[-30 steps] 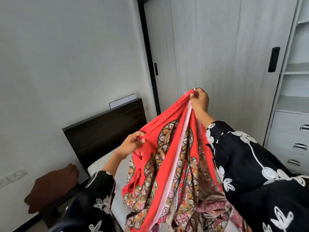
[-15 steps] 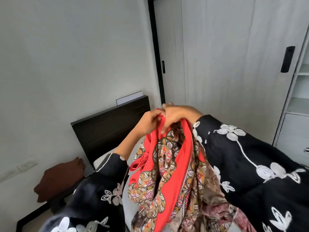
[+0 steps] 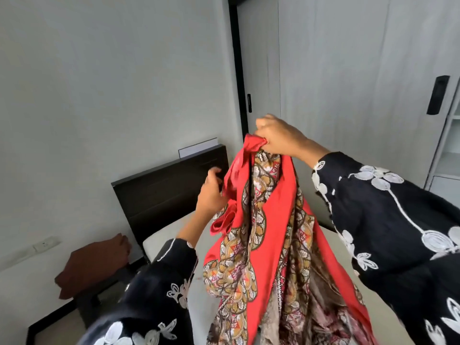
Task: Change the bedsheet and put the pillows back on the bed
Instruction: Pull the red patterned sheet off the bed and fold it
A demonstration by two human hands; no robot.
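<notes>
Fingers of the right hand (image 3: 281, 139) are clenching the bunched top of the red patterned bedsheet (image 3: 271, 232), which is hanging right of the dark headboard (image 3: 164, 195); left hand (image 3: 211, 192) fingers are curling beside the sheet's edge, before the headboard, grip unclear.

The sheet (image 3: 271, 232) runs off the near edge, its lower end unseen. It hides much of the mattress (image 3: 164, 235). The left hand (image 3: 211, 195) is blurred; whether its fingers grip the cloth cannot be told. The right edge cuts off the shelves (image 3: 448, 155).
</notes>
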